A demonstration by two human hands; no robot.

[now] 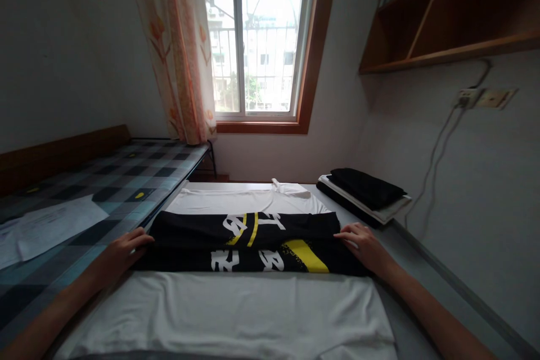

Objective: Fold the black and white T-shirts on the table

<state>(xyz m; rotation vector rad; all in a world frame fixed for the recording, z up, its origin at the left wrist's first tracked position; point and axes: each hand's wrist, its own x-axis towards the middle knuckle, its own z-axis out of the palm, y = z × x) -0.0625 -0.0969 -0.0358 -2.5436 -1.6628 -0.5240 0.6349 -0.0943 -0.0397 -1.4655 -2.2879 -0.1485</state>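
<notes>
A black T-shirt (189, 230) with white lettering and yellow stripes lies folded into a wide band, one layer turned over another. My left hand (129, 244) pinches its left end between thumb and fingers. At the opposite end, my right hand (363, 244) grips the edge of the same cloth, fingertips on the fold. Beneath the black cloth is a white T-shirt (253, 309), spread flat with a few wrinkles. Its far part shows behind the band, and its near part reaches toward me.
A stack of folded clothes (365, 191), black and white, sits at the table's (430, 270) back right. To the left is a bed with a checked mattress (105, 171) and white papers (59, 225). A wall shelf (447, 17) and plugged-in cables (439, 146) are at right.
</notes>
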